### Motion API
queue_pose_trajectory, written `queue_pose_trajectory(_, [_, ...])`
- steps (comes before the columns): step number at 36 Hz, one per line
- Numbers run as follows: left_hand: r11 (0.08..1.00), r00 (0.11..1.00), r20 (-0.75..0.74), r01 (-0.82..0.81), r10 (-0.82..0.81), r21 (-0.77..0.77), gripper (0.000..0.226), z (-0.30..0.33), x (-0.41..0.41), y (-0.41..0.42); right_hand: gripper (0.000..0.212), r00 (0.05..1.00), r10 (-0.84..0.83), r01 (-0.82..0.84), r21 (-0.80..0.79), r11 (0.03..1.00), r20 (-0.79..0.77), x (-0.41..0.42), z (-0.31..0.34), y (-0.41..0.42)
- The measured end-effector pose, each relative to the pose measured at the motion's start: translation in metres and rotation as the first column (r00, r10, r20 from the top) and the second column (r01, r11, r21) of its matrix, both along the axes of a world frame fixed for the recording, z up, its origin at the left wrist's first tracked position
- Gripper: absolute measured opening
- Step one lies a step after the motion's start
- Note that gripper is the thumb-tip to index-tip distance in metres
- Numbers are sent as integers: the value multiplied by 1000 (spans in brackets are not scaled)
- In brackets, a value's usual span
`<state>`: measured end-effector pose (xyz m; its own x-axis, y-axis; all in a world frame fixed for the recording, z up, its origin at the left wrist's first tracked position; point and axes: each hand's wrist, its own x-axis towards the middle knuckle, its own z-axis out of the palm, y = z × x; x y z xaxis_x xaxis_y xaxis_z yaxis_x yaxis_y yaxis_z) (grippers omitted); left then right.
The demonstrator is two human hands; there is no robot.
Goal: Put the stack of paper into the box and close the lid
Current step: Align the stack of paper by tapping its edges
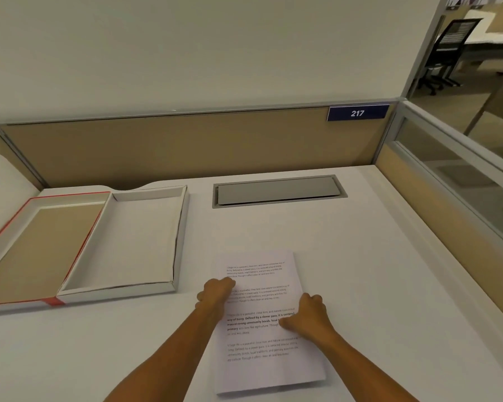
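the step in hand looks like the pickup: the stack of paper (269, 323) lies flat on the white tabletop (375, 285) at lower centre of the frame, not yet lifted. the box (145, 285) sits well apart at the left, its white tray empty and its lid (38, 250) folded open flat beside it, red-edged, toward the left border.

the left hand (215, 293) is at the stack's left edge, knuckles up and fingers curled down on the sheet; the right hand (310, 316) is at the right edge, thumb lying on the printed page. each grip seems to be pinching its edge, though whether fingers are under the paper i cannot tell. both forearms reach in from the bottom of the frame.

next, i judge, the stack must be raised level, carried up-left over the tray wall, and squared before lowering.
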<state>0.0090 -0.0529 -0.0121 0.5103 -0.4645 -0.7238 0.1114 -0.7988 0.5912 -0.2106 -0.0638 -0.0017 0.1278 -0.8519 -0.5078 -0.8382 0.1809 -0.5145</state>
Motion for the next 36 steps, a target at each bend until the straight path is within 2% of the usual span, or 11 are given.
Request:
queue_pose_trajectory(2, [1000, 999, -41, -14, 14, -7, 66, -9, 5, -2, 71, 1000, -7, 7, 5, 1000, 14, -2, -1, -1])
queue_pose_trajectory(7, [999, 998, -51, -30, 29, -23, 74, -34, 20, -9, 77, 999, -25, 24, 4, 1000, 33, -3, -3, -2])
queue_pose_trajectory(8, [999, 998, -60, -39, 37, -33, 71, -22, 17, -7, 78, 999, -27, 27, 6, 1000, 35, -3, -3, -2])
queue_pose_trajectory(12, [993, 993, -121, -9, -5, -114, 29, 28, 1, 8, 79, 999, -33, 32, 4, 999, 39, -3, -6, -3])
queue_pose_trajectory(19, [972, 985, -144, 59, -94, -227, 28, 33, 2, 23, 83, 998, -44, 43, 9, 999, 52, -4, -8, -4])
queue_pose_trajectory(23, [948, 979, -185, 20, -83, -319, 34, 29, -3, 29, 86, 997, -45, 44, 18, 999, 56, -4, -9, -4])
queue_pose_trajectory(26, [935, 981, -137, 85, -139, -343, 33, 31, -9, 29, 88, 997, -48, 46, 32, 998, 65, -5, -9, -4])
queue_pose_trajectory(33, [878, 975, 91, 223, -204, -424, 25, 43, -24, 40, 99, 994, -39, 31, 84, 996, 104, -13, -11, -8])
queue_pose_trajectory(36, [839, 970, 125, 243, -208, -487, 25, 48, -27, 49, 104, 961, -97, 64, 132, 989, 259, -20, -6, -11])
